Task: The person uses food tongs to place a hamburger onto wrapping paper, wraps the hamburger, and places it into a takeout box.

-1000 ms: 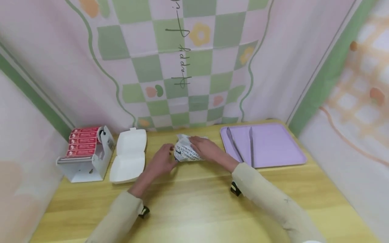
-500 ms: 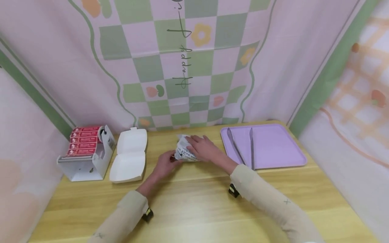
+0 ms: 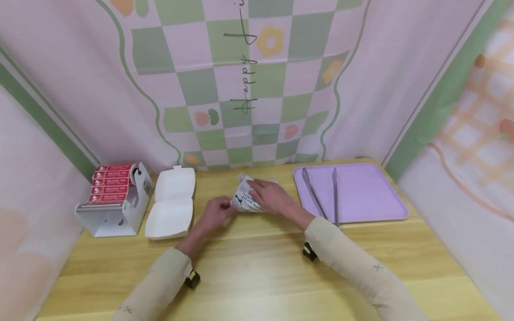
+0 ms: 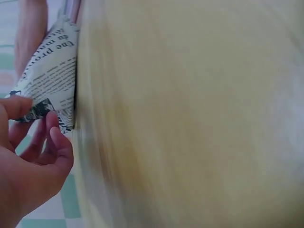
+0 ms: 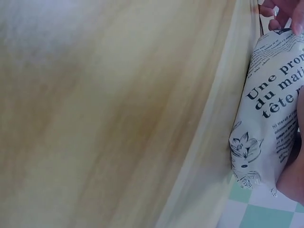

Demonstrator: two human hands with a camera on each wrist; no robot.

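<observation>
A bundle wrapped in white paper with black newspaper-style print [image 3: 246,200] lies near the back of the wooden table; its contents are hidden. At its left end, my left hand [image 3: 217,213] pinches the paper between thumb and fingers, as the left wrist view shows with the folded, tapering paper [image 4: 52,71]. My right hand [image 3: 273,197] rests over the top and right part of the bundle, its fingers laid across the paper. In the right wrist view only a piece of that hand shows at the right edge, beside the printed wrapper [image 5: 270,109].
Left of the bundle, a white clamshell box [image 3: 172,203] stands with its lid up. Beyond it is a white dispenser [image 3: 120,218] with a roll of red labels [image 3: 110,185]. A purple tray [image 3: 369,191] bearing metal tongs [image 3: 335,194] lies right. A curtain [image 3: 289,89] hangs behind.
Brown contents showed at the bundle's left end a second ago; paper now covers that end. My left fingers have drawn together on the paper. My right hand stays on the bundle.
</observation>
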